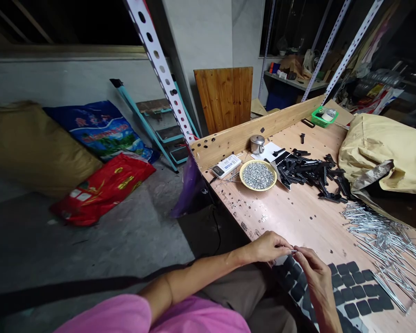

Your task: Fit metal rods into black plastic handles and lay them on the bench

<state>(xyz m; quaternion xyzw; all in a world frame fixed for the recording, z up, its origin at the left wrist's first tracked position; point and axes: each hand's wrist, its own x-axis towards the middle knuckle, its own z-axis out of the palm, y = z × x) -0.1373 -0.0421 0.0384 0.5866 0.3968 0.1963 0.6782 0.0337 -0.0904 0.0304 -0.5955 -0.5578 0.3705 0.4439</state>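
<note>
My left hand (269,246) and my right hand (312,264) meet over the table's near edge, fingertips pinched together. Between them shows a short stretch of a thin metal piece (293,250); its kind is too small to make out, and the fingers cover the rest. Just below lie rows of black square pads (353,286) on a light sheet. Silvery rods (384,240) are heaped to the right of my hands. Beyond them stands a yellow bowl (241,177) full of small metal parts, with several loose ones scattered on the wood in front of it.
Black plastic parts (308,171) are piled mid-table beside a large tan sack (391,148). A white device (226,166), a lidded metal cup (257,144) and a green basket (324,121) line the back board. A perforated post (162,69) rises at the table's left corner; bags lie on the floor.
</note>
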